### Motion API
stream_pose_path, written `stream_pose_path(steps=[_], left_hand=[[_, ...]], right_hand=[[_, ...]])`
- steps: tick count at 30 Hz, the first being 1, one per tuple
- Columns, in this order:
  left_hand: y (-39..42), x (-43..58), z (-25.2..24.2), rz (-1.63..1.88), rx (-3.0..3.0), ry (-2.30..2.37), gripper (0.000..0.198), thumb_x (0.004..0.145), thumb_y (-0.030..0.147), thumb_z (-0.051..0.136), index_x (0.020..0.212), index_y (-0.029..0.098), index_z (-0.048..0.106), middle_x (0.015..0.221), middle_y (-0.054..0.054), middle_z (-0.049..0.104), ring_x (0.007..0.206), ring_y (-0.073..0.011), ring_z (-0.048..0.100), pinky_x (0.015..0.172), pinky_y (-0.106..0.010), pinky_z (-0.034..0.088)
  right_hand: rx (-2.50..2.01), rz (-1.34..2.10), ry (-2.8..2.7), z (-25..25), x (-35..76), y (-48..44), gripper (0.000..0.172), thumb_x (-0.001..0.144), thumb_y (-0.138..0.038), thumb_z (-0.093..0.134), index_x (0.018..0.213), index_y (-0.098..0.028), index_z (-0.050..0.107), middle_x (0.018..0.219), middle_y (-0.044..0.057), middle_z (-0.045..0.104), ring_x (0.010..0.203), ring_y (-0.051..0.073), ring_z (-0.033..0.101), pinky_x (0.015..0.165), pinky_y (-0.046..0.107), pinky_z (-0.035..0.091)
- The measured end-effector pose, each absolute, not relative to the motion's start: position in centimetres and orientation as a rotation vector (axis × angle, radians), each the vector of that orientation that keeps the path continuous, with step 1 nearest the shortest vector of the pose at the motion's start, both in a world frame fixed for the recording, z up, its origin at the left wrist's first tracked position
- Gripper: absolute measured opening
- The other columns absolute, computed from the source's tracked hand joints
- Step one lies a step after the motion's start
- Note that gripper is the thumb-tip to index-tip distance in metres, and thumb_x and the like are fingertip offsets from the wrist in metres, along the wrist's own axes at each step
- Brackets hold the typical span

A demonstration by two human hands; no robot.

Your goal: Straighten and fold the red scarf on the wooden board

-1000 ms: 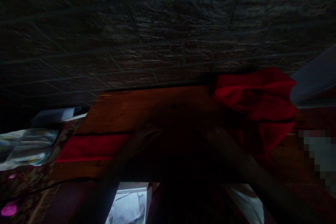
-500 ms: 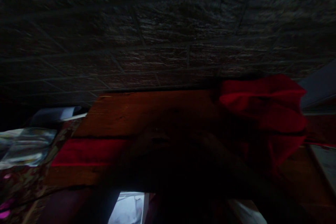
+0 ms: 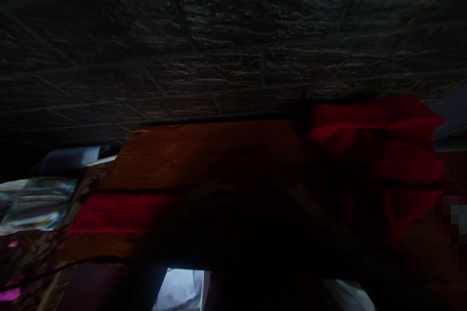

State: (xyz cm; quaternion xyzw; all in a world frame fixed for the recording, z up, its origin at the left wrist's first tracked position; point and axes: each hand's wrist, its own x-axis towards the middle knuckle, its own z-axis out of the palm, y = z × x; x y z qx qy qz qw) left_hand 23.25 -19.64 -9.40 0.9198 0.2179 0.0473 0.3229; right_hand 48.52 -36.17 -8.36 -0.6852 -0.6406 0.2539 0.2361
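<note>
The middle of the scene is very dark. My left hand (image 3: pixel 215 192) is a dim shape over the wooden board, near the right end of a flat strip of red cloth (image 3: pixel 120 211). My right hand (image 3: pixel 301 197) is another faint shape, left of a crumpled heap of red cloth (image 3: pixel 404 141). Shadow hides the fingers of both hands and anything between them. Whether either hand touches the cloth cannot be made out. The wooden board (image 3: pixel 156 153) shows reddish brown behind the hands.
A dark brick-patterned wall (image 3: pixel 233 68) rises behind the board. Clear plastic packets (image 3: pixel 44 201) lie at the left, with a grey rolled object (image 3: pixel 78 155) behind them. A bright white object (image 3: pixel 182 289) shows at the bottom. Pink scraps (image 3: pixel 10 294) lie at lower left.
The view has shifted slightly, so the red cloth heap appears farther right and the scene looks darker. Both hands stay in about the same place.
</note>
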Motion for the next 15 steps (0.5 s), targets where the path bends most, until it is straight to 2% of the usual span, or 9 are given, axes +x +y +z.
stream_pose_path(steps=[2,6,11,15], left_hand=[[-19.6,22.9,-9.4,0.108,2.393,0.549,0.034,0.098,0.025,0.047,0.122,0.036,0.067,0.128,0.001,0.066,0.118,-0.0189,0.06,0.108,-0.035,0.044],[-20.0,22.8,-8.7,0.085,2.329,0.529,0.036,0.099,0.024,0.043,0.123,0.034,0.067,0.128,-0.001,0.066,0.119,-0.0193,0.059,0.11,-0.036,0.044],[-20.9,22.4,-7.9,0.11,2.401,0.567,0.043,0.096,0.02,0.042,0.131,0.038,0.06,0.136,0.001,0.061,0.126,-0.0214,0.055,0.114,-0.04,0.04],[-21.3,22.2,-7.8,0.116,2.492,0.565,0.047,0.094,0.021,0.045,0.137,0.039,0.055,0.139,0.002,0.059,0.128,-0.0222,0.053,0.114,-0.039,0.04]], right_hand=[[-1.821,0.71,-1.754,-8.8,48.6,-36.1,0.023,0.097,-0.022,0.053,0.114,-0.019,0.068,0.11,0.006,0.071,0.094,0.018,0.068,0.082,0.028,0.051],[-1.713,0.694,-1.809,-9.7,48.8,-35.9,0.019,0.096,-0.02,0.055,0.104,-0.018,0.072,0.105,0.006,0.071,0.09,0.016,0.067,0.08,0.026,0.05],[-1.701,0.747,-1.799,-10.8,49.1,-35.7,0.024,0.095,-0.014,0.05,0.101,-0.019,0.073,0.104,0.004,0.072,0.091,0.016,0.068,0.084,0.026,0.051],[-1.738,0.727,-1.8,-11.4,49.2,-35.6,0.029,0.094,-0.014,0.048,0.105,-0.02,0.074,0.104,0.005,0.072,0.091,0.016,0.067,0.086,0.027,0.051]])
